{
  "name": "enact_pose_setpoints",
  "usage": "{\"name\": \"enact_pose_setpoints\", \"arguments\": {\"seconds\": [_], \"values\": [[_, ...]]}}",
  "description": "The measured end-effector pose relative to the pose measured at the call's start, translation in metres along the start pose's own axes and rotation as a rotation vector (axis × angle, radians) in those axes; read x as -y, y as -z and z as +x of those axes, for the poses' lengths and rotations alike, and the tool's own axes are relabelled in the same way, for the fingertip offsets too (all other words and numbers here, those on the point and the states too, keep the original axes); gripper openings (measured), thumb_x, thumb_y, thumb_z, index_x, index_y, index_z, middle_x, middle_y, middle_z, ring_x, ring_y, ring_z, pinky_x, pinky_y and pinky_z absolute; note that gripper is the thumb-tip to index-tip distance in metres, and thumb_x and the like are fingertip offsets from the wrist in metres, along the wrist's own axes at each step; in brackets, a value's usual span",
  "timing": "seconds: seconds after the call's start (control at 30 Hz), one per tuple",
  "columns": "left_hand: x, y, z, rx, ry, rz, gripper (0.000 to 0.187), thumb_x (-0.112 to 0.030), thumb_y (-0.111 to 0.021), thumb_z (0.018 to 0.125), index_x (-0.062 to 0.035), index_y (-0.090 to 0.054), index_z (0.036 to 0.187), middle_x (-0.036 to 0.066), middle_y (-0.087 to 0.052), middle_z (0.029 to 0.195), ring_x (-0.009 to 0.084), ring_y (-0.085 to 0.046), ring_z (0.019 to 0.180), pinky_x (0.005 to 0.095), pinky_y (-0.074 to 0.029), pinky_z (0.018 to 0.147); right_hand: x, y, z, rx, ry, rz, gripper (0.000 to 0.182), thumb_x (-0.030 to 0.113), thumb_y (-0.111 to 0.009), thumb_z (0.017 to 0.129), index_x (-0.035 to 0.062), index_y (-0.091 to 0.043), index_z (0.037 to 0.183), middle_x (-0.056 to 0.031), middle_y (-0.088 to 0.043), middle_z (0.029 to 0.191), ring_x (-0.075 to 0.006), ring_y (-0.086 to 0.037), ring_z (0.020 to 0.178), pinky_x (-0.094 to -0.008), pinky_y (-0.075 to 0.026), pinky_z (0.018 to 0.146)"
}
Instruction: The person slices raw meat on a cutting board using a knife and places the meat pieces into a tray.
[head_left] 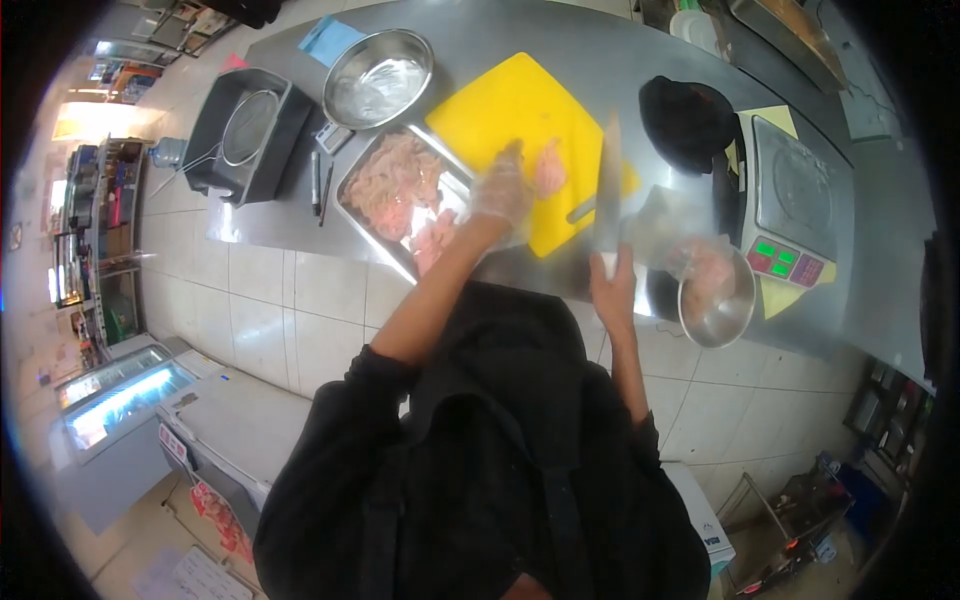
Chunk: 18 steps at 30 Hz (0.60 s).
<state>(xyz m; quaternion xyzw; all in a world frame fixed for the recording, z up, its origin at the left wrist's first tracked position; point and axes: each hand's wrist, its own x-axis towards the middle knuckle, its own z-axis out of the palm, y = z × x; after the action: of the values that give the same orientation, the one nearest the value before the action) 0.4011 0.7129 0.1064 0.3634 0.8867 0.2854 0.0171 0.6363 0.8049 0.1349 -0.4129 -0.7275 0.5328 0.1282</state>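
Note:
My right hand (612, 280) is closed around the handle of a large knife (609, 190), its blade pointing away from me along the right side of a yellow cutting board (500, 95). My left hand (500, 190), in a clear plastic glove, is over the board's left edge with its fingers stretched forward, somewhat blurred. Just right of those fingers, a piece of raw pale-pink meat (550, 170) lies on the board. A metal tray (345, 205) to the left contains many raw meat pieces (395, 185). A short grey object (580, 210) rests near the board's right edge.
A steel bowl (718, 335) with meat in a plastic bag stands at the right front, beside a digital scale (795, 200). Behind the tray are another steel bowl (378, 80) and a grey bin (265, 170) with a strainer. Black cloth (685, 120) lies at the back right.

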Motion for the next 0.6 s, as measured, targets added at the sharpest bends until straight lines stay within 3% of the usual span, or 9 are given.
{"name": "enact_pose_setpoints", "arguments": {"seconds": [0.03,0.07,0.13,0.27,0.33,0.43,0.53,0.57,0.6], "values": [[-0.016,0.013,0.004,0.141,0.065,-0.003,0.053,-0.030,-0.055,0.095,-0.0024,-0.047,0.140,0.018,-0.064,0.121,0.0309,-0.061,0.113,0.0404,-0.047,0.098,0.006,0.003,0.004,0.034,0.006,-0.010,0.034,0.023,-0.062,0.096,-0.0012,-0.050,0.116,-0.0187,-0.067,0.087,-0.0280,-0.066,0.078,-0.0405,-0.051,0.073],[-0.029,0.019,0.008,0.135,0.069,-0.002,0.053,-0.030,-0.055,0.095,-0.0024,-0.047,0.140,0.018,-0.064,0.121,0.0309,-0.061,0.113,0.0404,-0.047,0.098,0.011,0.005,0.009,0.071,0.018,-0.022,0.034,0.023,-0.062,0.096,-0.0009,-0.050,0.116,-0.0206,-0.067,0.089,-0.0308,-0.067,0.083,-0.0424,-0.050,0.077],[-0.051,0.024,0.019,0.408,0.085,0.101,0.053,-0.031,-0.053,0.097,-0.0051,-0.046,0.143,0.015,-0.068,0.112,0.0293,-0.066,0.104,0.0410,-0.053,0.087,0.012,0.007,0.013,0.063,0.090,-0.058,0.033,0.023,-0.062,0.096,-0.0009,-0.051,0.115,-0.0203,-0.067,0.088,-0.0301,-0.067,0.081,-0.0418,-0.050,0.075],[-0.029,-0.031,0.010,0.295,0.015,0.214,0.048,-0.026,-0.050,0.099,-0.0062,-0.047,0.142,0.012,-0.069,0.098,0.0288,-0.067,0.091,0.0411,-0.054,0.075,0.007,0.007,0.022,0.100,0.120,-0.087,0.032,0.023,-0.063,0.095,-0.0007,-0.051,0.113,-0.0184,-0.066,0.085,-0.0280,-0.065,0.077,-0.0403,-0.049,0.072],[-0.016,-0.047,0.000,0.162,-0.062,-0.023,0.038,-0.021,-0.045,0.101,-0.0047,-0.052,0.135,0.015,-0.065,0.089,0.0305,-0.065,0.086,0.0399,-0.053,0.076,-0.006,0.003,0.028,0.121,0.090,-0.038,0.031,0.023,-0.063,0.095,-0.0004,-0.052,0.112,-0.0170,-0.065,0.083,-0.0262,-0.064,0.074,-0.0396,-0.049,0.070],[-0.015,-0.033,-0.001,0.081,-0.136,-0.049,0.038,-0.020,-0.044,0.101,-0.0035,-0.052,0.135,0.015,-0.061,0.084,0.0296,-0.063,0.080,0.0386,-0.053,0.077,-0.007,0.006,0.034,0.165,0.034,0.003,0.030,0.022,-0.062,0.095,-0.0003,-0.052,0.111,-0.0145,-0.065,0.080,-0.0231,-0.063,0.071,-0.0384,-0.049,0.068],[-0.074,0.077,-0.002,0.180,-0.120,-0.211,0.027,-0.020,-0.056,0.098,-0.0058,-0.062,0.120,0.017,-0.066,0.096,0.0326,-0.066,0.088,0.0426,-0.050,0.072,0.002,0.008,0.043,0.188,0.007,0.023,0.029,0.022,-0.062,0.096,-0.0008,-0.052,0.111,-0.0124,-0.064,0.079,-0.0200,-0.062,0.068,-0.0364,-0.049,0.064],[-0.093,0.117,-0.009,0.166,-0.220,-0.155,0.038,-0.023,-0.053,0.098,-0.0058,-0.053,0.133,0.017,-0.066,0.099,0.0308,-0.065,0.092,0.0387,-0.051,0.077,0.005,0.010,0.044,0.194,0.004,0.040,0.029,0.021,-0.062,0.096,-0.0011,-0.052,0.111,-0.0114,-0.064,0.078,-0.0183,-0.061,0.066,-0.0348,-0.049,0.061],[-0.106,0.148,-0.018,0.158,-0.244,-0.176,0.038,-0.023,-0.053,0.098,-0.0059,-0.053,0.132,0.017,-0.066,0.099,0.0305,-0.065,0.092,0.0385,-0.051,0.077,0.005,0.010,0.046,0.195,-0.010,0.033,0.029,0.021,-0.062,0.096,-0.0011,-0.052,0.111,-0.0114,-0.064,0.078,-0.0183,-0.061,0.066,-0.0348,-0.049,0.061]]}}
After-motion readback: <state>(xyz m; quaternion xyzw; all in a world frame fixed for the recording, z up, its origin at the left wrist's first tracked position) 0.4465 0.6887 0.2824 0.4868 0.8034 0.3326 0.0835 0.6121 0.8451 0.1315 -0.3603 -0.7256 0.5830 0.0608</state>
